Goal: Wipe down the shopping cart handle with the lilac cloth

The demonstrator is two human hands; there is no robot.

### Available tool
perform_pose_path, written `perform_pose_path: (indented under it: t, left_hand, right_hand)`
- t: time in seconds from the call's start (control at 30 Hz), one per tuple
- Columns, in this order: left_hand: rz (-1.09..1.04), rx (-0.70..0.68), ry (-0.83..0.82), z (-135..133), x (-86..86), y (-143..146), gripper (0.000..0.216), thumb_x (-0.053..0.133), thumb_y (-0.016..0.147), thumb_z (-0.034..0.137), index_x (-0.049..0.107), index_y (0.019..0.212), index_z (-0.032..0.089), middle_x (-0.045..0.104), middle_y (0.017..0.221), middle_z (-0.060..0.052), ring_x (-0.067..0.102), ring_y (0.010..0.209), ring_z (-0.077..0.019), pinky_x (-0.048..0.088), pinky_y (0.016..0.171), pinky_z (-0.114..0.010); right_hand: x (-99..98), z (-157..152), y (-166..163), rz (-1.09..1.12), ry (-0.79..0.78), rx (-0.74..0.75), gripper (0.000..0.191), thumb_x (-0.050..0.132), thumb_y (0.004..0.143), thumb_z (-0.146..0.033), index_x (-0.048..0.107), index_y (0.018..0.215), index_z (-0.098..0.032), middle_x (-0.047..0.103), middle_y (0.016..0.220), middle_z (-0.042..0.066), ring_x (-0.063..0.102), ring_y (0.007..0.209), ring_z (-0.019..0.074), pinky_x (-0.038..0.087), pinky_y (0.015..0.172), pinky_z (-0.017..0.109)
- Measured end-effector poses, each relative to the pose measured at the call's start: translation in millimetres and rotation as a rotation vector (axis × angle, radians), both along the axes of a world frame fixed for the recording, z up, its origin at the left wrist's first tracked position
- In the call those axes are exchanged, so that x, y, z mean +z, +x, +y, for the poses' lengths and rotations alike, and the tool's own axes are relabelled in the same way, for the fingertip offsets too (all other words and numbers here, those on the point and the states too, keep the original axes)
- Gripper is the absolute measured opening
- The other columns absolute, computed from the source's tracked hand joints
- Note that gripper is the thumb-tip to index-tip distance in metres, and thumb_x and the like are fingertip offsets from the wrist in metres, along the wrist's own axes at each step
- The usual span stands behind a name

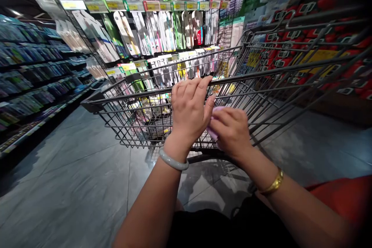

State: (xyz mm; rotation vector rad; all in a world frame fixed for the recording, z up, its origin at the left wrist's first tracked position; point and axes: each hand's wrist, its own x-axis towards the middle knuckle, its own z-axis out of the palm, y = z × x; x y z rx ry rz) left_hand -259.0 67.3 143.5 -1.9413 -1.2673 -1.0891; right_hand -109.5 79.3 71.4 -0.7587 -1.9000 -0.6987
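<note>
The left hand [190,114] rests on the near edge of the wire shopping cart [130,93], its fingers curled over the top rail and gripping it. A pale green bangle [173,161] circles that wrist. Just beside it, touching the left thumb, the right hand [231,130] closes its fingers around a small pale pink object [213,133], held just inside the cart's near edge; what it is cannot be told. A gold bracelet [274,183] sits on the right wrist. Beyond the cart's far edge hang racks of packaged goods [162,27] over a grey tiled floor [72,186].
</note>
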Motion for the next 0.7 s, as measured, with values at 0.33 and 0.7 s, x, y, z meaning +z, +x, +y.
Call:
perform_pose_path:
  t: [0.33, 0.7]
  left_hand:
    - [-0.027, 0.003, 0.011, -0.2, 0.4, 2.4, 0.040, 0.043, 0.100, 0.038, 0.055, 0.136, 0.024, 0.062, 0.133, -0.006, 0.051, 0.126, -0.0232, 0.029, 0.118, -0.044]
    - [-0.028, -0.013, 0.010, -0.3, -0.4, 1.3, 0.044, 0.046, 0.095, 0.024, 0.055, 0.138, 0.024, 0.061, 0.134, -0.007, 0.050, 0.125, -0.0245, 0.030, 0.117, -0.045]
  right_hand:
    - [2.7, -1.7, -7.9, 0.152, 0.133, 0.020, 0.010, 0.069, 0.085, -0.027, 0.069, 0.095, -0.030, 0.073, 0.107, -0.001, 0.055, 0.114, 0.0199, 0.038, 0.097, 0.039]
    - [-0.1, -1.0, -8.6, 0.081, 0.088, 0.048, 0.008, 0.066, 0.087, -0.025, 0.069, 0.094, -0.029, 0.072, 0.108, -0.001, 0.053, 0.118, 0.0183, 0.035, 0.098, 0.038]
